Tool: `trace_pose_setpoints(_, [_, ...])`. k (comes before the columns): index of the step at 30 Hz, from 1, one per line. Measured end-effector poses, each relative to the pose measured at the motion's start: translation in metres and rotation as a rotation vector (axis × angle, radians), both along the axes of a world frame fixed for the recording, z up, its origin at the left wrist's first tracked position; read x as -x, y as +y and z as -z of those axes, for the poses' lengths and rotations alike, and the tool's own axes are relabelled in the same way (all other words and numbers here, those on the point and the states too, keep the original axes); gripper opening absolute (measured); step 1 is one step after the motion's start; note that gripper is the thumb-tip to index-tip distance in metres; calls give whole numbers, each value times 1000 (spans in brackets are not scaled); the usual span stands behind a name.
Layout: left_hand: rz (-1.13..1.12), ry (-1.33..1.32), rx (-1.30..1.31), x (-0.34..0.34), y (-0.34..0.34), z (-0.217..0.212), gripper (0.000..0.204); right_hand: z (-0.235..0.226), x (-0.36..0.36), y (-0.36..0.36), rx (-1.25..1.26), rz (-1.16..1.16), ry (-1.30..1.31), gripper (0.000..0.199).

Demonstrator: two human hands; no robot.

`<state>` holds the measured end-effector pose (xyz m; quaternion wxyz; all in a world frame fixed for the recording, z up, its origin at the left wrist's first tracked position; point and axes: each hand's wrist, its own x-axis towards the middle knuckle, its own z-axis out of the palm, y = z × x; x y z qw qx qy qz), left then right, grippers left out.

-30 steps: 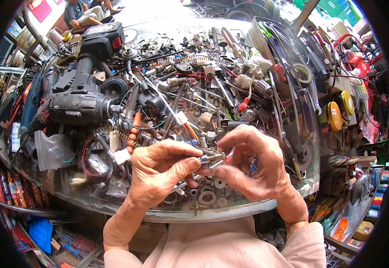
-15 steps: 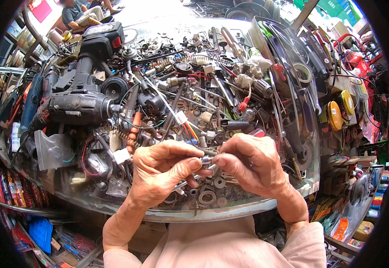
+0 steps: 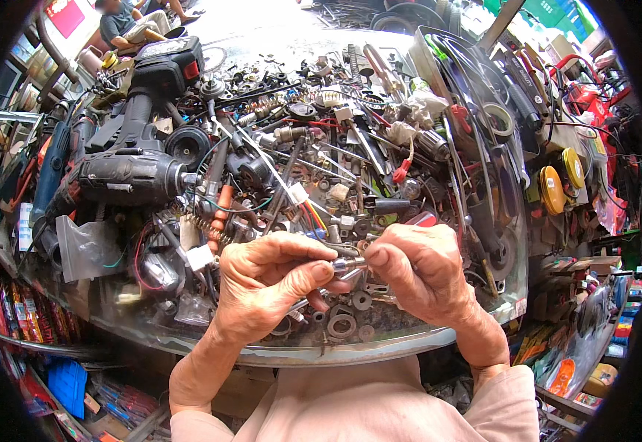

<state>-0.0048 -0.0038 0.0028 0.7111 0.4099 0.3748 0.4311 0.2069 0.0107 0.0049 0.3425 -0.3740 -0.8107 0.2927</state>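
Note:
Between my hands, above the near part of the cluttered glass tabletop (image 3: 402, 343), is a small shiny cylindrical metal part (image 3: 345, 264). My left hand (image 3: 273, 281) pinches its left end between thumb and fingers. At the other end, the bent fingers and thumb of my right hand (image 3: 422, 272) are closed close to its tip; whether they grip it or some small piece is hidden. Under my hands lie a flat metal washer ring (image 3: 341, 326) and a smaller washer (image 3: 362, 300). A black cordless impact wrench (image 3: 126, 177) rests on its side at the left.
Springs, rods, wires and small metal parts crowd the table. A clear plastic bag (image 3: 89, 249) lies at left, a black cable coil (image 3: 475, 110) at right. Yellow round tins (image 3: 553, 190) hang farther right. Another person (image 3: 133, 26) sits at the far left.
My right hand has shifted slightly right, its fingers curling more, and more of the metal part shows between my hands. The left hand has hardly moved.

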Motion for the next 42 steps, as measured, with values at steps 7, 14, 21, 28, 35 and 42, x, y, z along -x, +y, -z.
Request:
trace_pose_setpoints(7, [-5,-13,-8,1,3,3,15,-9,10,-5,130,107,115,19])
trace_pose_setpoints(14, [-11,-16,0,1,2,1,15,-16,12,-4,184,104,111,13])
trace_pose_setpoints(21, [-4,-4,9,0,1,0,15,1,3,0,35,19,54,18])
trace_pose_setpoints(28, [3,1,7,2,2,1,15,-6,7,-3,108,41,49,24])
trace_pose_setpoints(35, [-8,-13,4,1,2,1,15,-18,11,-4,199,91,83,29])
trace_pose_setpoints(42, [-17,-6,21,0,1,0,15,-4,5,-2,48,97,75,18])
